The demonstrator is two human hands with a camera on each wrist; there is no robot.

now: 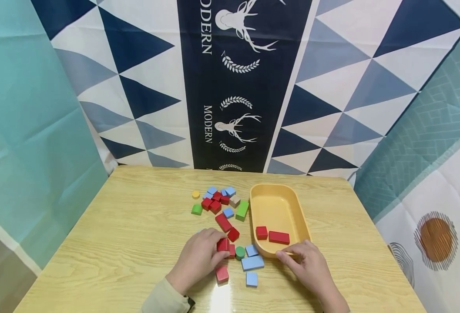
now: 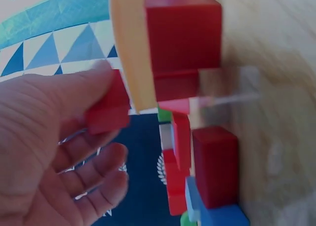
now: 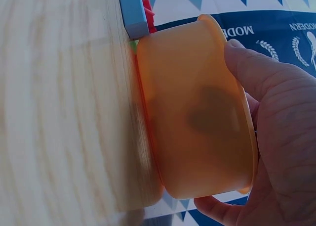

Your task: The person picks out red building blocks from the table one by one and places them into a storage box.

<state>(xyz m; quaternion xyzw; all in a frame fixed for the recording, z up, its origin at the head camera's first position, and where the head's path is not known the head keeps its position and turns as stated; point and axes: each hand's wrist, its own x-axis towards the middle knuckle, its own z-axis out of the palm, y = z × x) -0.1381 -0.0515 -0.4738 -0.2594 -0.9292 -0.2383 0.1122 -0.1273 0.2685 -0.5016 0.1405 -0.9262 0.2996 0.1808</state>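
My left hand (image 1: 199,257) pinches a red block (image 2: 111,107) between thumb and fingers, held above the tabletop among other blocks. Below and beside it lie more red blocks, one of them a red block (image 1: 222,274) nearest me. At the near end of a yellow plastic tray (image 1: 274,204), my right hand (image 1: 311,268) grips the rim with thumb and fingers. Inside the tray, a red cube (image 1: 261,233) and a longer red block (image 1: 279,237) lie towards the near end. The right wrist view shows the tray's outer wall (image 3: 197,112) close up.
Between the hands lie a green cylinder (image 1: 240,253), a long blue block (image 1: 253,262) and a small blue block (image 1: 251,279). Farther back, left of the tray, sits a cluster of red and blue blocks, with a green block (image 1: 242,210) and a yellow disc (image 1: 196,194).
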